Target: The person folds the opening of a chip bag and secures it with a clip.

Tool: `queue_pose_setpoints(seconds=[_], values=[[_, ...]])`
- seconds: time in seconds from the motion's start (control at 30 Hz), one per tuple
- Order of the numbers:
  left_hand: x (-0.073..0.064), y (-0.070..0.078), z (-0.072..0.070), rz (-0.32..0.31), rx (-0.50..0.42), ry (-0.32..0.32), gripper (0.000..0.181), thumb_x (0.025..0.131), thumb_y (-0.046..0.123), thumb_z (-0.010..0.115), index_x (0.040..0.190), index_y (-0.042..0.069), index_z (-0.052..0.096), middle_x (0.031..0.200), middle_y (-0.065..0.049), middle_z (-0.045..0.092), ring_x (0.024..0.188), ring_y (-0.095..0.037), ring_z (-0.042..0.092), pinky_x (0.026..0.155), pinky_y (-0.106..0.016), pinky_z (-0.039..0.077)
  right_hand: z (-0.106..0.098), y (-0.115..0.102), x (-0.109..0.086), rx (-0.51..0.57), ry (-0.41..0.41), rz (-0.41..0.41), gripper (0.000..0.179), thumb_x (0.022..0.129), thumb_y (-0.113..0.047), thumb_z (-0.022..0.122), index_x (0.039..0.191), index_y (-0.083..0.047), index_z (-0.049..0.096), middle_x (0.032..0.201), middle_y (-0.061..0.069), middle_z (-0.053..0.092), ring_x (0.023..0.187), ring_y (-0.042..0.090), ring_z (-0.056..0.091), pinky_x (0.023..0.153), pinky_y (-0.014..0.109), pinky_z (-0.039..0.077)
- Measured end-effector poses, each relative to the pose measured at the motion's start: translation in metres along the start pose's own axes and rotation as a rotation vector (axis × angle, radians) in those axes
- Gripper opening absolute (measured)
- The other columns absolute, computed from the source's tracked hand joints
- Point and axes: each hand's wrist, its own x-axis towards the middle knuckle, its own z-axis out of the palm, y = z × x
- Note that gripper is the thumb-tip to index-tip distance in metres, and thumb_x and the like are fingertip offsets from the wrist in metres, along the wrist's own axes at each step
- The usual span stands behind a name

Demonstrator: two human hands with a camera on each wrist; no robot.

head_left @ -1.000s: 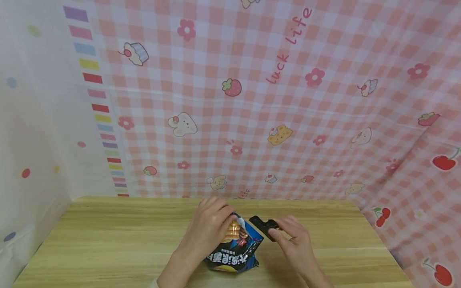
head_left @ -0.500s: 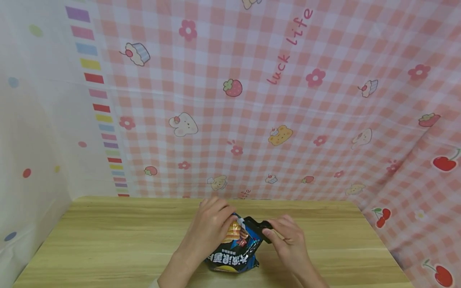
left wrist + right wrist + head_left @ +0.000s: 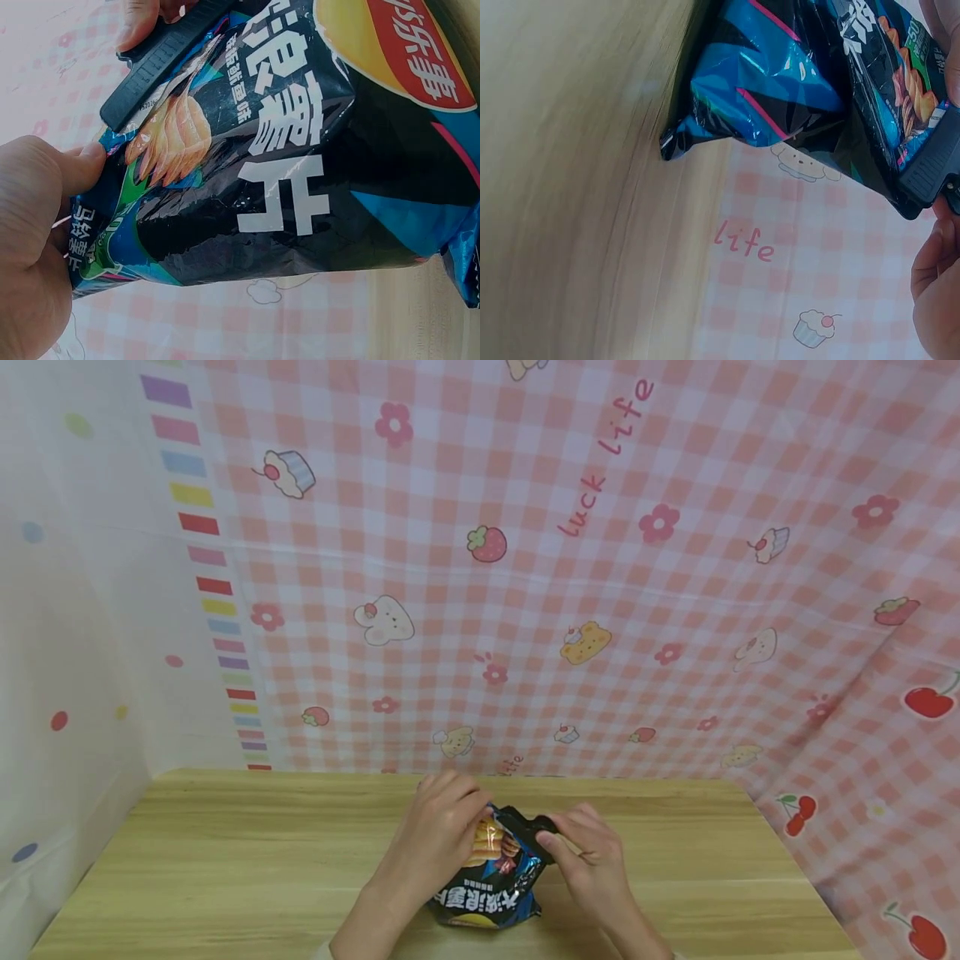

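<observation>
A black and blue bag of potato chips (image 3: 487,881) stands on the table, its top tilted toward the back. My left hand (image 3: 442,831) holds the bag's top edge at the left side, thumb on the front in the left wrist view. My right hand (image 3: 596,852) pinches a black bag clip (image 3: 531,831) by its handle. In the left wrist view the clip (image 3: 161,64) lies along the bag's top edge, beside my left thumb (image 3: 91,161). The right wrist view shows the clip (image 3: 934,161) over the bag's upper corner, with my right fingers (image 3: 937,255) behind it.
The wooden table (image 3: 247,860) spreads out on both sides of the bag. A pink checked cloth (image 3: 480,610) with printed cakes and flowers hangs behind it. A white dotted cloth (image 3: 75,693) hangs at the left, and a cherry-print cloth (image 3: 900,793) at the right.
My right hand has moved left with the bag clip, from beside the bag onto its top edge. My left hand keeps its hold, and the bag has stayed almost in place.
</observation>
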Motion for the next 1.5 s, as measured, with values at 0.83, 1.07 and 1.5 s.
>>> queue_pose_setpoints(seconds=[0.83, 1.07, 1.5], values=[[0.002, 0.001, 0.001, 0.016, 0.020, -0.026, 0.037, 0.070, -0.015, 0.076, 0.099, 0.007, 0.080, 0.093, 0.001, 0.072, 0.091, -0.017, 0.062, 0.080, -0.032, 0.049, 0.010, -0.005, 0.006, 0.017, -0.019, 0.038, 0.031, 0.078, 0.011, 0.083, 0.106, -0.001, 0.080, 0.093, 0.006, 0.077, 0.085, 0.019, 0.059, 0.072, 0.026, 0.048], [0.001, 0.001, 0.001, 0.004, 0.028, -0.037, 0.034, 0.072, -0.013, 0.076, 0.099, 0.007, 0.080, 0.094, 0.001, 0.072, 0.092, -0.016, 0.062, 0.080, -0.032, 0.049, 0.011, -0.006, 0.004, 0.009, -0.042, 0.108, 0.033, 0.078, 0.013, 0.082, 0.108, -0.002, 0.080, 0.097, 0.006, 0.077, 0.088, 0.020, 0.060, 0.077, 0.025, 0.051], [0.003, 0.001, -0.003, 0.002, -0.008, -0.020, 0.029, 0.078, -0.012, 0.078, 0.100, 0.007, 0.079, 0.097, 0.001, 0.072, 0.095, -0.017, 0.065, 0.092, -0.034, 0.054, 0.006, -0.011, 0.006, 0.025, -0.096, 0.287, 0.030, 0.091, 0.005, 0.075, 0.118, -0.007, 0.077, 0.105, 0.002, 0.074, 0.093, 0.016, 0.060, 0.078, 0.031, 0.052]])
